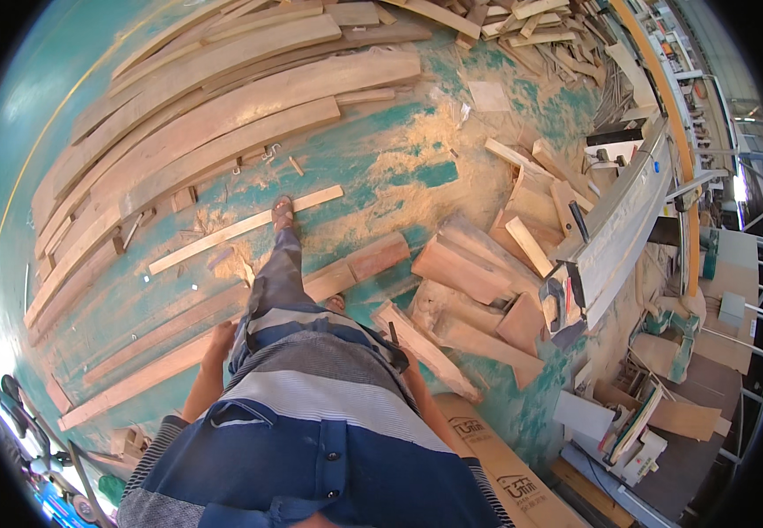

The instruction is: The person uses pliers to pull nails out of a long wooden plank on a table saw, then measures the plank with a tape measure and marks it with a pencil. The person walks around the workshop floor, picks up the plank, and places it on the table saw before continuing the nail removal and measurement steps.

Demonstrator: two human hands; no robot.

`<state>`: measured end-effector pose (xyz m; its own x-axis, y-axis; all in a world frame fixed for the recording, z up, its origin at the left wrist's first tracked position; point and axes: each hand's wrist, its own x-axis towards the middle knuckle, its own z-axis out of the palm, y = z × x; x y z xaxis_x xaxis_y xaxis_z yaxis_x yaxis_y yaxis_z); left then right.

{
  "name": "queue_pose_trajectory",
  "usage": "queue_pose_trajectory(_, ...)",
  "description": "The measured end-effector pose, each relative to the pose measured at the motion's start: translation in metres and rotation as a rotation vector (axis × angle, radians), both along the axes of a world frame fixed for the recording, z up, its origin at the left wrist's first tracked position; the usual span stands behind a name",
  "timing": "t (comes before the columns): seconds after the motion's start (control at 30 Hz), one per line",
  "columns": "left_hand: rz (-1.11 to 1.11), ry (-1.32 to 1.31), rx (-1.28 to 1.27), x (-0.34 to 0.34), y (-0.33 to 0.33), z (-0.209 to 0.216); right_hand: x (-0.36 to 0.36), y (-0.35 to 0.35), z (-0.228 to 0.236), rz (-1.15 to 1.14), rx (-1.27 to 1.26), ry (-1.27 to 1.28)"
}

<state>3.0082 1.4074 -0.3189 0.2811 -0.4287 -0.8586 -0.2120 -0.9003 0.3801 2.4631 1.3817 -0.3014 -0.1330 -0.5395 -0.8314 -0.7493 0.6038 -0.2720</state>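
Observation:
My left hand [221, 340] hangs beside my left thigh, above long planks on the floor. Its fingers are too small and partly turned away to make out. On the other side, my right hand [410, 361] is low by my right hip, partly hidden by my clothing. A thin dark stick [393, 333], perhaps a pen, juts from it. Nearest to this hand lies a thick pale-edged board [425, 350]. One sandalled foot [283, 213] is forward, at a narrow light wood strip [223, 234] on the green floor.
Long planks [232, 106] are stacked at the far left. Short blocks and offcuts [478, 264] lie to the right, beside a metal-topped machine [628, 220]. Sawdust [434, 132] covers parts of the floor. A flat cardboard box [496, 458] lies at the near right.

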Motion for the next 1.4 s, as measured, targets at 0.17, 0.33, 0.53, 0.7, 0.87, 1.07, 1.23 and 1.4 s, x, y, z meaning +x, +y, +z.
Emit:
queue_pose_trajectory(0.17, 0.322, 0.073, -0.05, 0.073, -0.121, 0.0, 0.054, -0.049, 0.014, 0.052, 0.096, 0.111)
queue_pose_trajectory(0.33, 0.141, 0.047, -0.166, 0.147, -0.26, 0.009, 0.114, -0.087, 0.022, -0.204, -0.355, -0.033)
queue_pose_trajectory(0.53, 0.057, 0.071, -0.212, 0.139, -0.381, 0.01, 0.123, -0.097, 0.025, -0.321, -0.196, 0.02)
queue_pose_trajectory(0.7, -0.027, 0.075, -0.15, 0.084, -0.422, -0.001, 0.138, -0.059, -0.01, -0.36, -0.26, 0.006)
queue_pose_trajectory(0.87, -0.216, 0.141, -0.084, 0.038, -0.437, -0.005, 0.128, -0.068, -0.013, -0.508, -0.059, 0.006)
queue_pose_trajectory(1.07, -0.19, 0.061, -0.011, -0.022, -0.468, 0.008, 0.066, -0.13, -0.007, -0.597, -0.011, -0.034)
queue_pose_trajectory(1.23, -0.223, 0.072, -0.007, -0.108, -0.529, 0.023, -0.005, -0.18, -0.002, -0.642, -0.055, -0.054)
queue_pose_trajectory(1.4, -0.295, 0.1, -0.161, -0.2, -0.584, 0.045, -0.063, -0.227, 0.009, -0.643, -0.008, 0.066)
